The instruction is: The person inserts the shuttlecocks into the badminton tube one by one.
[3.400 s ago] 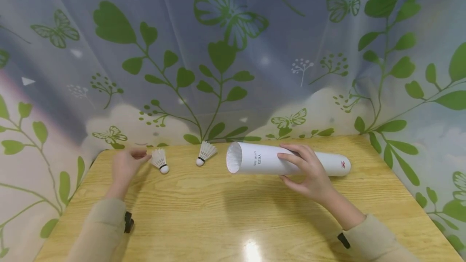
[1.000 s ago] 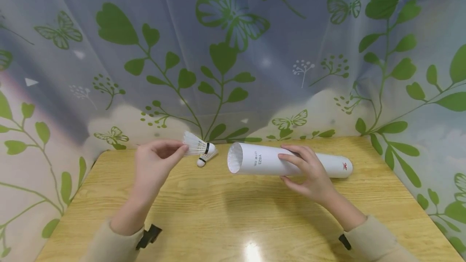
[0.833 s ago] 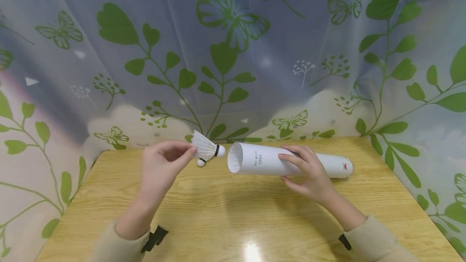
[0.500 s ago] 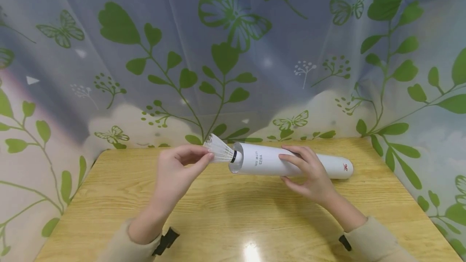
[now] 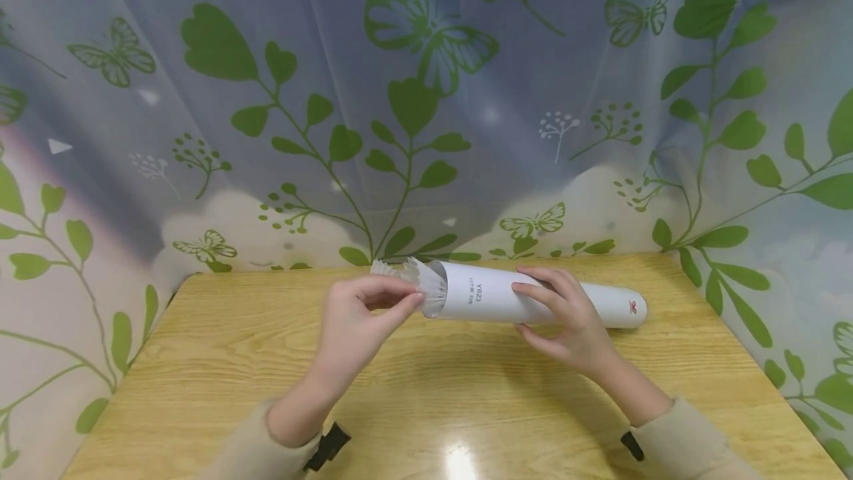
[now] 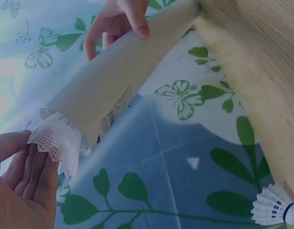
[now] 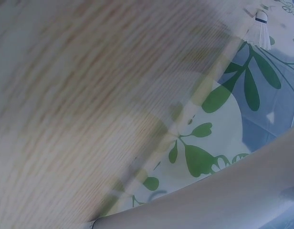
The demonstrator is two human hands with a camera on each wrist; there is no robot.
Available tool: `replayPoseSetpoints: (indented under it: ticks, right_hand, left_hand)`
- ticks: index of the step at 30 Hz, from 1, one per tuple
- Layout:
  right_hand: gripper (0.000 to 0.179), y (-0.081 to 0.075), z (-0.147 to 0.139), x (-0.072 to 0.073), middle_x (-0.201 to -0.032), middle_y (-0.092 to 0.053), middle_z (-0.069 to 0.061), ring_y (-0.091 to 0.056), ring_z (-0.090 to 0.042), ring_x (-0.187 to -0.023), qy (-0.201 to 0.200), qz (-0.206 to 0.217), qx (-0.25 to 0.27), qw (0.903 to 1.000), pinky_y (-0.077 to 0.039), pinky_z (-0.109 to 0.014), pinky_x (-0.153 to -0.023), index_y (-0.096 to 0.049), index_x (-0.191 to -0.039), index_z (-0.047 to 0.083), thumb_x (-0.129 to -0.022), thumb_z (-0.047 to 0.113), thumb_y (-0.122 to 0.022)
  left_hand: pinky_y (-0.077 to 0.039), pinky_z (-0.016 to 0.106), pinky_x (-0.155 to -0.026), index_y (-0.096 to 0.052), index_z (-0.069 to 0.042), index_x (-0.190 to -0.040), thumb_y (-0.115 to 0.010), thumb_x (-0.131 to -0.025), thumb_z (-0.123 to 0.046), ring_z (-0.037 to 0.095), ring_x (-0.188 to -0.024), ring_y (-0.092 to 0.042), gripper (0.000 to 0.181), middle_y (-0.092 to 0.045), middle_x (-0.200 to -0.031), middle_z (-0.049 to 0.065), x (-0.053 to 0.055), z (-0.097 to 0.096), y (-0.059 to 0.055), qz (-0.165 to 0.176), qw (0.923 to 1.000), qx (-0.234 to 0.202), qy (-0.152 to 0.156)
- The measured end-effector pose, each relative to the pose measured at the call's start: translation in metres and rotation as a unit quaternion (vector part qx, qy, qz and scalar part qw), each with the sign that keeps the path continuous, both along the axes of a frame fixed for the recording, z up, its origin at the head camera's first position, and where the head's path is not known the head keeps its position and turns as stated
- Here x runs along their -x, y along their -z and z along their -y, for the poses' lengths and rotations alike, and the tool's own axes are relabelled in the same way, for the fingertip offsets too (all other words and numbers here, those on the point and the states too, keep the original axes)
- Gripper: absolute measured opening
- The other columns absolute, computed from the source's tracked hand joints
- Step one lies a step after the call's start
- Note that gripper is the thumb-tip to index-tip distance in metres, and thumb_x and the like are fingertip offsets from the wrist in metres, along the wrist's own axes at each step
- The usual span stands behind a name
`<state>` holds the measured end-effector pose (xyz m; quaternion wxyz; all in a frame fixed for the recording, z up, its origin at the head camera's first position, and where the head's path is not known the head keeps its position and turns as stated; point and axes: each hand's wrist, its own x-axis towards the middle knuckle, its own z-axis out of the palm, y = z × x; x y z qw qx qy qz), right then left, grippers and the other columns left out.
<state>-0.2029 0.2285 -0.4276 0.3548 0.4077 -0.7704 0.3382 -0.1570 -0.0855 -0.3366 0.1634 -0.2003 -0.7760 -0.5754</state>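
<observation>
My left hand [image 5: 356, 328] pinches the feather skirt of a white shuttlecock [image 6: 56, 138] between thumb and fingers. Its cork end is inside the mouth of a white printed tube [image 5: 476, 295] and hidden there; the flared skirt still sticks out. Around the tube's middle, my right hand [image 5: 569, 317] holds it lying sideways, mouth to the left, thumb on the near side. A second shuttlecock [image 6: 276, 207] lies on the table beyond my left hand, partly covered in the head view. The right wrist view shows the tube's side [image 7: 228, 191] along the bottom.
The wooden table [image 5: 233, 361] runs back to a curtain [image 5: 300, 169] printed with green leaves and butterflies, which also hangs on both sides. Black straps [image 5: 329, 447] show at the sleeves.
From the table's left side, my left hand has picked up a shuttlecock, carried it right and pushed it cork-first into the tube's mouth. My right hand and the tube have stayed almost still.
</observation>
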Motion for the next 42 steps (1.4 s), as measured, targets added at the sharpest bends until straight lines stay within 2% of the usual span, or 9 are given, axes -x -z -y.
replayPoseSetpoints:
  ticks: [4,12,21,28,36,42]
  right_hand:
    - [0.046,0.000,0.000,0.000,-0.138,-0.065,-0.021,-0.057,-0.025,-0.125,0.001,-0.002,-0.002,1.0000,-0.042,-0.015,-0.110,-0.070,-0.131,0.007,-0.105,0.044,-0.062]
    - [0.043,0.000,0.002,0.001,-0.138,-0.065,-0.023,-0.058,-0.027,-0.123,-0.006,-0.016,0.010,0.9998,-0.043,-0.016,-0.110,-0.070,-0.130,0.006,-0.104,0.040,-0.065]
    - [0.044,0.001,0.002,-0.001,-0.138,-0.065,-0.022,-0.057,-0.026,-0.124,-0.005,-0.007,0.004,0.9999,-0.042,-0.016,-0.110,-0.070,-0.130,0.007,-0.105,0.043,-0.063]
    - [0.044,0.001,0.002,0.000,-0.137,-0.065,-0.021,-0.058,-0.027,-0.123,-0.005,-0.011,-0.001,0.9999,-0.043,-0.016,-0.110,-0.070,-0.131,0.007,-0.105,0.042,-0.062]
    - [0.045,0.002,0.002,0.000,-0.138,-0.065,-0.022,-0.057,-0.027,-0.125,-0.004,-0.013,-0.005,0.9999,-0.042,-0.015,-0.111,-0.070,-0.131,0.007,-0.105,0.042,-0.062]
    - [0.043,0.003,0.004,0.000,-0.136,-0.065,-0.023,-0.059,-0.028,-0.122,-0.007,-0.020,-0.004,0.9998,-0.042,-0.016,-0.111,-0.071,-0.130,0.007,-0.105,0.041,-0.063]
  left_hand:
    - [-0.066,0.025,-0.076,-0.082,0.003,-0.092,-0.084,-0.085,0.005,0.009,-0.076,-0.077,0.007,-0.082,-0.093,0.018,0.001,-0.004,0.004,0.011,0.9999,-0.001,0.012]
    - [-0.066,0.025,-0.075,-0.082,0.003,-0.092,-0.084,-0.086,0.004,0.010,-0.076,-0.078,0.007,-0.082,-0.093,0.018,0.004,-0.008,0.007,0.027,0.9995,-0.003,0.014]
    - [-0.066,0.024,-0.072,-0.082,0.005,-0.094,-0.084,-0.087,0.004,0.003,-0.074,-0.074,0.007,-0.081,-0.095,0.022,0.005,-0.011,0.007,0.085,0.9956,-0.026,0.030]
    - [-0.066,0.023,-0.072,-0.081,0.008,-0.094,-0.082,-0.087,0.006,0.002,-0.073,-0.073,0.007,-0.080,-0.095,0.025,0.007,-0.015,0.009,0.110,0.9927,-0.035,0.037]
    - [-0.064,0.021,-0.072,-0.081,0.008,-0.094,-0.081,-0.087,0.008,0.008,-0.076,-0.074,0.007,-0.080,-0.095,0.025,0.008,-0.018,0.013,0.109,0.9927,-0.031,0.042]
    - [-0.063,0.019,-0.072,-0.081,0.007,-0.093,-0.080,-0.087,0.008,0.004,-0.074,-0.072,0.006,-0.080,-0.095,0.025,0.008,-0.018,0.016,0.098,0.9940,-0.019,0.043]
